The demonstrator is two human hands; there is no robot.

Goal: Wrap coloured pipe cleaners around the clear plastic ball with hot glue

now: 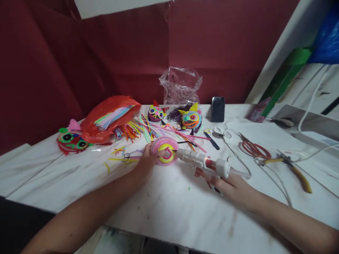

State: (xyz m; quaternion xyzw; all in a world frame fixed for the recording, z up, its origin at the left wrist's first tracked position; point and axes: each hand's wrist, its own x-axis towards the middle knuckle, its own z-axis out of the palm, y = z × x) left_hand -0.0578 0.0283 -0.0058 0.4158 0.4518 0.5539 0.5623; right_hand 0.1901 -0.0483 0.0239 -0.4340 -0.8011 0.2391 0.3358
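My left hand (150,157) grips the near left edge of a round craft disc (161,141), coiled in pink and yellow with a darker pink curl at its middle. In my right hand (225,181) is a white hot glue gun (194,158), its grip wrapped by my fingers. The gun's nozzle points left and sits close to the disc's right side; whether it touches I cannot tell. A small orange light glows on the gun's body. A clear glue stick (241,173) sticks out of its back end.
Colourful pipe cleaners (148,128) spill from a red plastic bag (106,109) behind the disc. Decorated faces (156,113) stand near a clear bag (181,83) and a phone (218,109). Red-handled scissors (255,149), yellow-handled pliers (299,176) and white cables (235,151) lie at right.
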